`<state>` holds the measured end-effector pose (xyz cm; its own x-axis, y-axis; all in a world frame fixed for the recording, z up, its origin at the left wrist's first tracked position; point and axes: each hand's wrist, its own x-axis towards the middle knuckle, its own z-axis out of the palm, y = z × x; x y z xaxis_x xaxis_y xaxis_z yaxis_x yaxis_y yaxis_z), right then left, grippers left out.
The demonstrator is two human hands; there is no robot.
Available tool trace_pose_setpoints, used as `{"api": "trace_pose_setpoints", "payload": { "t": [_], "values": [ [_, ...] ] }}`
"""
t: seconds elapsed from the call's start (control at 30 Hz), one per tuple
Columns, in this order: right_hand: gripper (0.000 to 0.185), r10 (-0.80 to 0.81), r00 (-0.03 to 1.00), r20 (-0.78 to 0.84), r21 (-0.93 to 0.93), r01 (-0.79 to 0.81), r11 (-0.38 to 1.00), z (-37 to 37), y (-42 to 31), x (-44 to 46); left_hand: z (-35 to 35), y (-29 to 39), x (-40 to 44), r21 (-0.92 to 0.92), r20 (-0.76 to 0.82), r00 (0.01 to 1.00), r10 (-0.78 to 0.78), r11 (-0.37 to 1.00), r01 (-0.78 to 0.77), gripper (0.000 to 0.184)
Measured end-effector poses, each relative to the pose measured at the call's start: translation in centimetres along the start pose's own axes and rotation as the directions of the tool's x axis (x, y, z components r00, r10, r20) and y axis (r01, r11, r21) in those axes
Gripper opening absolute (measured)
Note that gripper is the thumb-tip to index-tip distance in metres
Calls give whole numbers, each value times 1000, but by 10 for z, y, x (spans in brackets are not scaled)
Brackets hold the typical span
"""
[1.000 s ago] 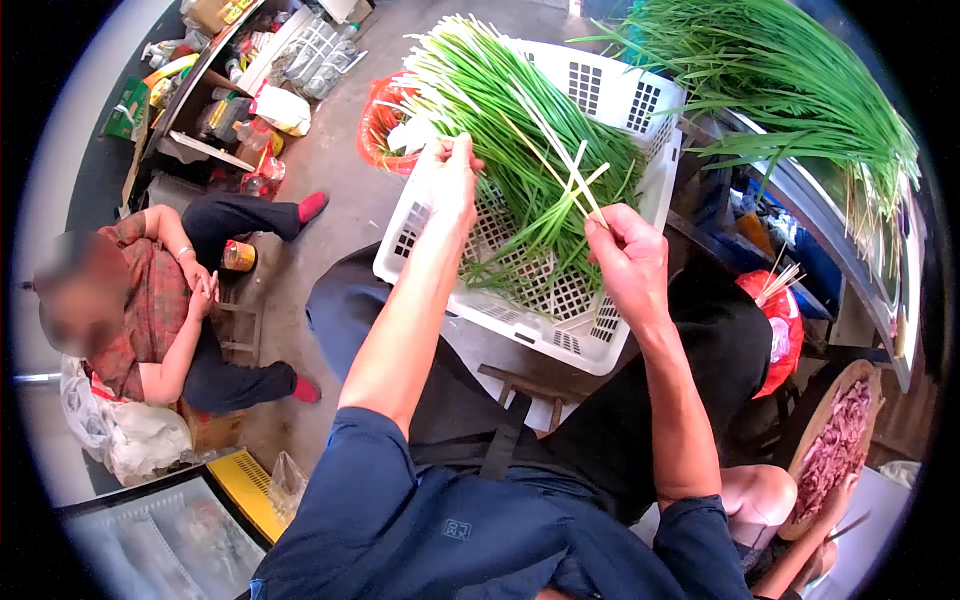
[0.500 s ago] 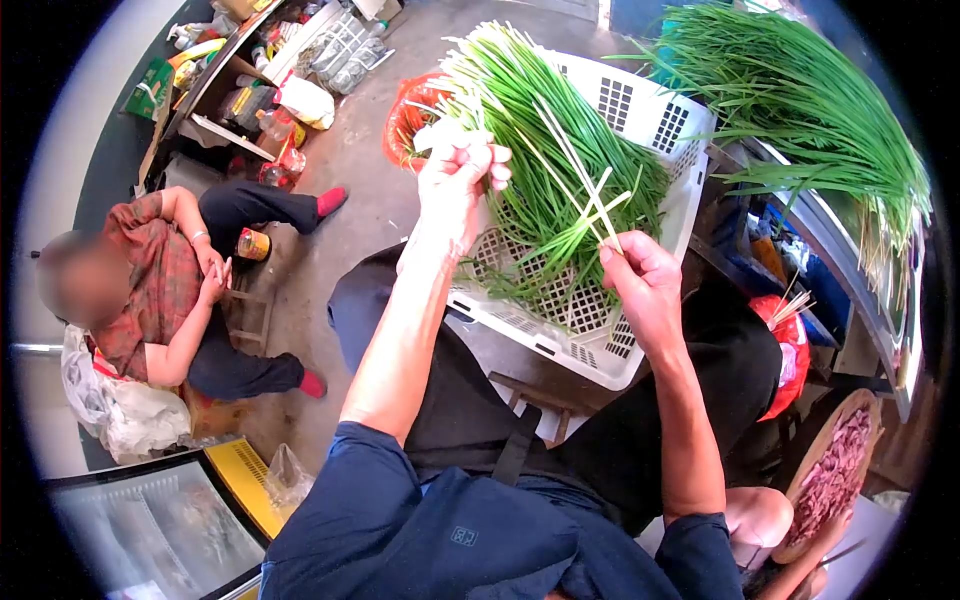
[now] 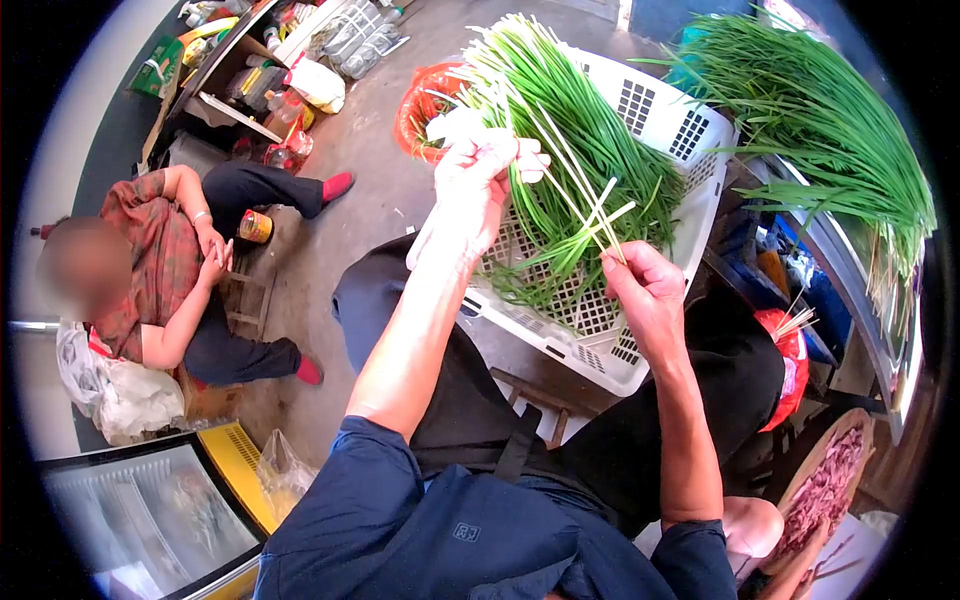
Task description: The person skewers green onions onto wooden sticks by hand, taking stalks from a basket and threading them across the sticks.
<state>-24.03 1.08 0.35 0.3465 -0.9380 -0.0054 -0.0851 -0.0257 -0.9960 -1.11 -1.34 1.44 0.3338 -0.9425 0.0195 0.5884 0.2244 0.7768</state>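
Note:
A big bunch of green garlic chives (image 3: 590, 125), pale ends toward the far left, lies in a white plastic basket (image 3: 655, 70). My right hand (image 3: 648, 295) pinches a few chive stalks between thumb and fingers, their pale lengths crossing above the basket. My left hand (image 3: 478, 185) is over the basket's left side, near the bunch's pale ends, its fingers closed together. Glare washes out its fingertips, so what they hold cannot be made out. Just beyond that hand an orange-red plastic bag (image 3: 412, 115) stands open on the floor.
More chives (image 3: 800, 110) are heaped on a metal-edged table (image 3: 880, 340) at right. A red bag (image 3: 788, 375) sits by my right knee. Lower right, someone's hand touches a tray of reddish pieces (image 3: 825, 480). A seated person (image 3: 165, 270) and a glass-topped cabinet (image 3: 150, 520) are at left.
The view has shifted slightly, with the basket a little further right. My left hand has moved slightly to the right and down; my right hand keeps its pinch on the chive stalks.

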Motion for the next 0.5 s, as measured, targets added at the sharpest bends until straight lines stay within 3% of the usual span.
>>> {"api": "trace_pose_setpoints", "payload": {
  "t": [0.5],
  "values": [
    [7,29,999,31,-24,-28,999,-3,1,-1,1,-5,-1,51,27,995,96,994,-97,5]
  ]
}}
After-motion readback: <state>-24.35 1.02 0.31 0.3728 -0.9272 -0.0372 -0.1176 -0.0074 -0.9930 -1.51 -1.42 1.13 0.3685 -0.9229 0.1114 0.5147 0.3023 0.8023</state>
